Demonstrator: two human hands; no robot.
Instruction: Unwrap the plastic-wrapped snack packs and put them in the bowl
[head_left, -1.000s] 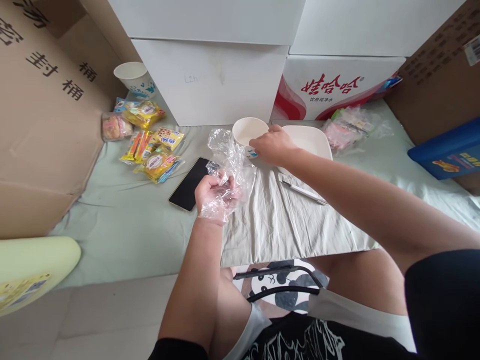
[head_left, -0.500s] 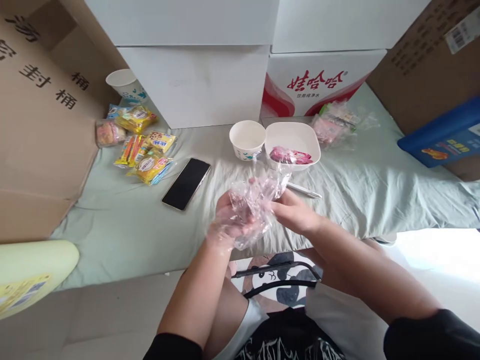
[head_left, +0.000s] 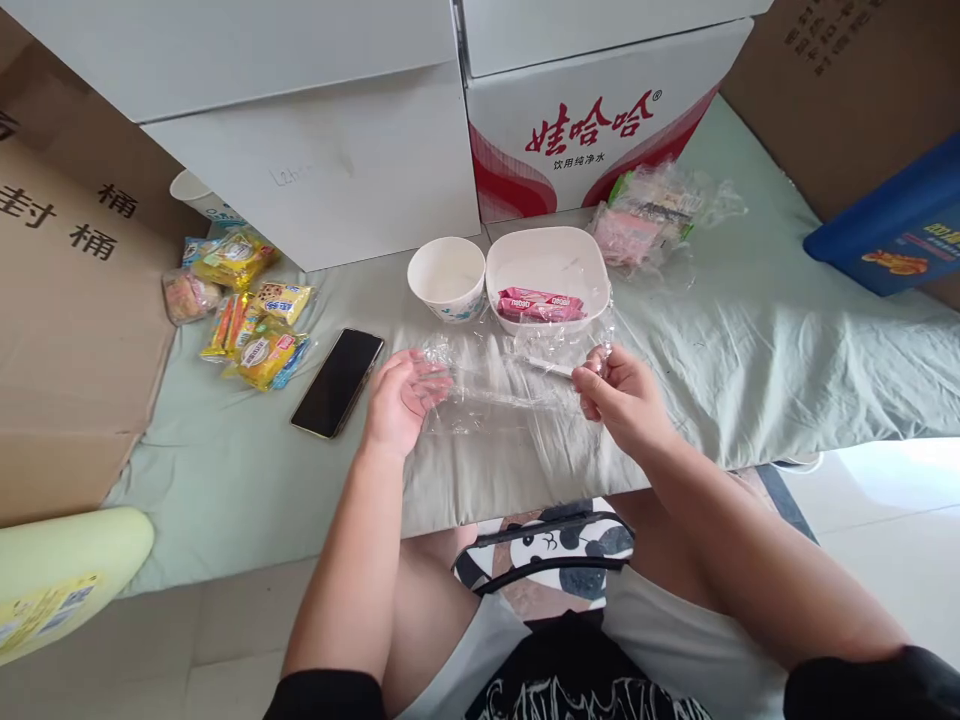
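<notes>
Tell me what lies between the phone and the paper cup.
In the head view, only bare pale green cloth lies between the phone and the paper cup. The left hand sits just below that stretch, holding clear plastic film.

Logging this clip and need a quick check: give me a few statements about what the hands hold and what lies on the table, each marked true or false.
1. Both hands hold a clear plastic sheet stretched between them. True.
2. The white bowl holds a pink snack packet. True.
3. The paper cup stands to the right of the bowl. False: it stands to its left, beside it.
4. The left hand rests on the phone. False: the phone lies apart, left of that hand.
5. The right hand pinches the sheet's edge. True.
</notes>
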